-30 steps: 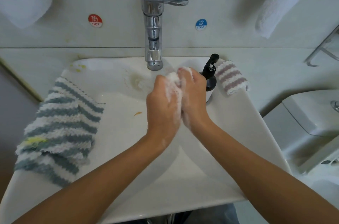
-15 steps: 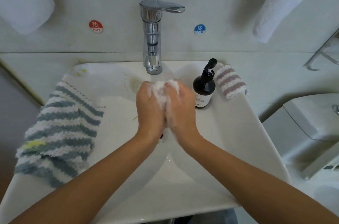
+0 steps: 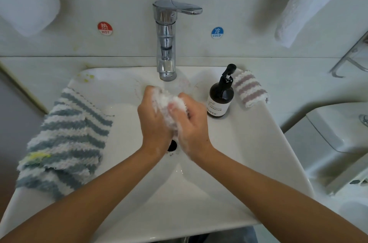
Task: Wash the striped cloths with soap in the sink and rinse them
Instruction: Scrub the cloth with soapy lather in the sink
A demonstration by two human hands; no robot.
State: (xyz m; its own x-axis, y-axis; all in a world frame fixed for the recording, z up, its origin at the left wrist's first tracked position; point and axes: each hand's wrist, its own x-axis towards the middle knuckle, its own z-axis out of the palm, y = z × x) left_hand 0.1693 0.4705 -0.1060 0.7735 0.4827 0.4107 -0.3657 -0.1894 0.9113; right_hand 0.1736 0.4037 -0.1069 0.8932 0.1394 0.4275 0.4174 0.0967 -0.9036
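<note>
Currently left hand (image 3: 154, 121) and right hand (image 3: 192, 123) both clamp a lathered cloth (image 3: 168, 106) over the sink (image 3: 249, 143) basin, below the faucet (image 3: 166, 43); best to scrub fold against fold, keeping suds over the drain. Blue-striped cloth (image 3: 63, 141) drapes the left rim; pink-striped cloth (image 3: 250, 91) sits behind the soap bottle (image 3: 220, 99). White tiled wall, hot/cold stickers.

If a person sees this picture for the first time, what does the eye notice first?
First, the two hands, left hand and right hand, squeezing a foamy cloth under the tap. Next, the blue-striped cloth draped over the sink's left edge, and the dark soap bottle at right.
</note>
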